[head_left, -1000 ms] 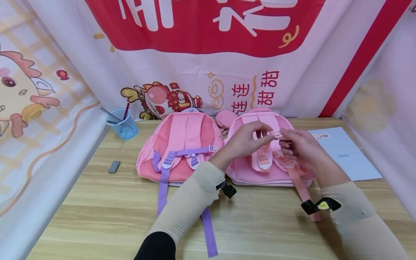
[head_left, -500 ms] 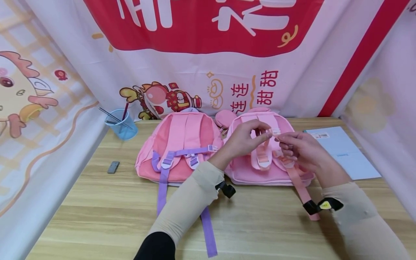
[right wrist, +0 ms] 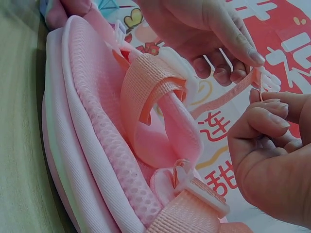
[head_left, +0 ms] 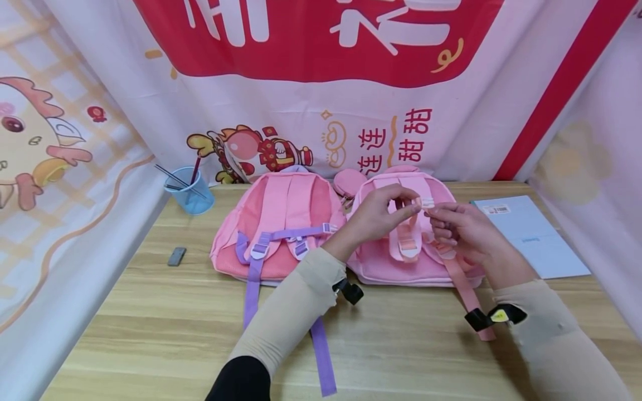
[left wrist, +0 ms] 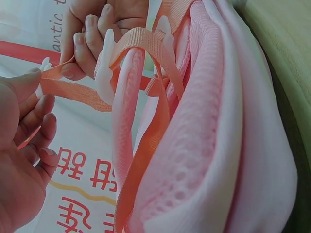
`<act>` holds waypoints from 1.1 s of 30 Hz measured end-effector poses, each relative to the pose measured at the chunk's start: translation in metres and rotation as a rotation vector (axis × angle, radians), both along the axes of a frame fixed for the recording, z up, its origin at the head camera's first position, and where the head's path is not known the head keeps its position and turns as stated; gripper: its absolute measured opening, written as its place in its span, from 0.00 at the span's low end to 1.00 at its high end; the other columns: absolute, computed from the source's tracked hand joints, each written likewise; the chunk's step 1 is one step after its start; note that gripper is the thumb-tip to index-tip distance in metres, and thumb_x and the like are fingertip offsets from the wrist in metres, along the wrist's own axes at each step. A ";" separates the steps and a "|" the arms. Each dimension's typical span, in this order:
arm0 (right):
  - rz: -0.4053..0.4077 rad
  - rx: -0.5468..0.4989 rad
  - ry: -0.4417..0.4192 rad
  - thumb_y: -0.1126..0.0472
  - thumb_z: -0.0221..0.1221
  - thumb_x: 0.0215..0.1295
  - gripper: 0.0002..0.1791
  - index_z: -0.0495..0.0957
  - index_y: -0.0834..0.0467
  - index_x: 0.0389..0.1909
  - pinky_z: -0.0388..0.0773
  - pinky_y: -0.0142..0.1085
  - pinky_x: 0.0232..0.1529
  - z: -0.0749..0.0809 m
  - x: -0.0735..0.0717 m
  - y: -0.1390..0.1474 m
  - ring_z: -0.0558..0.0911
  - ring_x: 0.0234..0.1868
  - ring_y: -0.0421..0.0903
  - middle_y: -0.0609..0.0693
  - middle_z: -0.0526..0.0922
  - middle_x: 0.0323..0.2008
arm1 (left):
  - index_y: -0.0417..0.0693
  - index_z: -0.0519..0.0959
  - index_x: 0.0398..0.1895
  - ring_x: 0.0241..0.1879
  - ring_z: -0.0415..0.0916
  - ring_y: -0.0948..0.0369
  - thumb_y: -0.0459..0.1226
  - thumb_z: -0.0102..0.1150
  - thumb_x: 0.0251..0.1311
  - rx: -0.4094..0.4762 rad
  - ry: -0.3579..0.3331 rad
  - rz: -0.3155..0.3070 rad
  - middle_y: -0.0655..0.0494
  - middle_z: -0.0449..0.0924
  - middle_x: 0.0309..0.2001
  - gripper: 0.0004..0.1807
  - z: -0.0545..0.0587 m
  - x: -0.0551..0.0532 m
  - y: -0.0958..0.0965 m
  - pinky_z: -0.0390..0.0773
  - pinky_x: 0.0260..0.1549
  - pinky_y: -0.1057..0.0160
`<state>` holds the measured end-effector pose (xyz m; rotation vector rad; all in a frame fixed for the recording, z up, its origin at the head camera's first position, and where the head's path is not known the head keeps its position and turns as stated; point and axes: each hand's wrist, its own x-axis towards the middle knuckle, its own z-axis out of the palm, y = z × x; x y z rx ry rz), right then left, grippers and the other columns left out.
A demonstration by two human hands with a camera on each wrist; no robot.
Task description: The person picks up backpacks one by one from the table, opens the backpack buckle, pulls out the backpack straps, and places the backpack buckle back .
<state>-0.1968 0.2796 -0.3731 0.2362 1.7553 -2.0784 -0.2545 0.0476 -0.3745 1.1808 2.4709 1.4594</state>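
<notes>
Two pink backpacks lie side by side with their straps facing up. Over the right backpack [head_left: 368, 267], my left hand [head_left: 378, 214] pinches a small white buckle [right wrist: 268, 80] between thumb and fingers, where a narrow orange chest strap [left wrist: 77, 93] meets it. My right hand [head_left: 468, 231] pinches the orange strap's short end beside that buckle. The fingertips of both hands are close together, and the buckle is partly hidden by them. White adjuster buckles [head_left: 408, 249] hold wider orange webbing [right wrist: 150, 80] on the shoulder straps below.
The left backpack [head_left: 228, 248] has a purple chest strap [head_left: 296, 234] across it and purple tails on the wooden table [head_left: 401, 345]. A blue pen cup [head_left: 195, 195], a small grey block [head_left: 176, 257] and a light-blue folder [head_left: 541, 239] lie around. Printed cloth hangs behind.
My right fingertips have shifted slightly down from the white buckle onto the orange strap end, leaving more of the buckle showing. The left hand and the backpacks have hardly moved.
</notes>
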 end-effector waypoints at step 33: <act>-0.039 -0.085 -0.059 0.51 0.63 0.79 0.10 0.91 0.50 0.45 0.81 0.28 0.36 0.002 0.003 0.006 0.78 0.32 0.41 0.46 0.86 0.34 | 0.43 0.85 0.58 0.47 0.80 0.61 0.39 0.66 0.75 0.014 0.043 -0.012 0.52 0.87 0.47 0.14 -0.004 -0.001 0.002 0.83 0.55 0.48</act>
